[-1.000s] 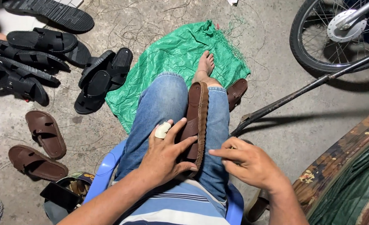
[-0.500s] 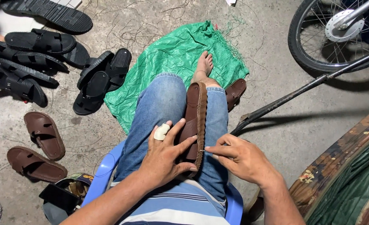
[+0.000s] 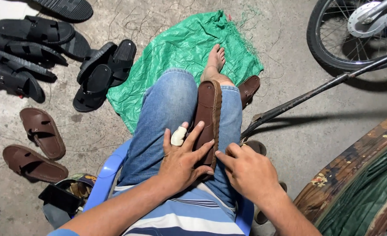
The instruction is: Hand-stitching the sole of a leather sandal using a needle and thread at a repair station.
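Nearest the camera, a striped shirt and the rim of a blue plastic chair (image 3: pixel 108 171) frame the lap. The left hand (image 3: pixel 182 164) lies flat with fingers spread over the near end of a brown sandal sole (image 3: pixel 208 118), pressing it down on the jeans — a white wrap covers the tip of one finger (image 3: pixel 178 136). The right hand (image 3: pixel 248 172) sits just beside it, loosely curled, its fingertips at the sole's near edge by the stitched rim; whether it pinches anything there I cannot tell. The sole itself lies lengthwise along the right thigh, its far end reaching the knee.

Below the chair on the left sits a small dark box (image 3: pixel 62 196) with odds and ends in it. Beyond the knees, a bare foot (image 3: pixel 215 61) rests on a crumpled green sheet (image 3: pixel 180 52) spread on the concrete floor, and another brown sandal (image 3: pixel 249 89) peeks out just right of the leg. To the left lie two finished brown sandals (image 3: pixel 38 144), one behind the other, and farther off a heap of black sandals (image 3: pixel 49 57). On the right a dark metal bar (image 3: pixel 315 91) slants across the floor toward a motorbike wheel (image 3: pixel 355 35) at the top corner — loose threads litter the concrete around it.
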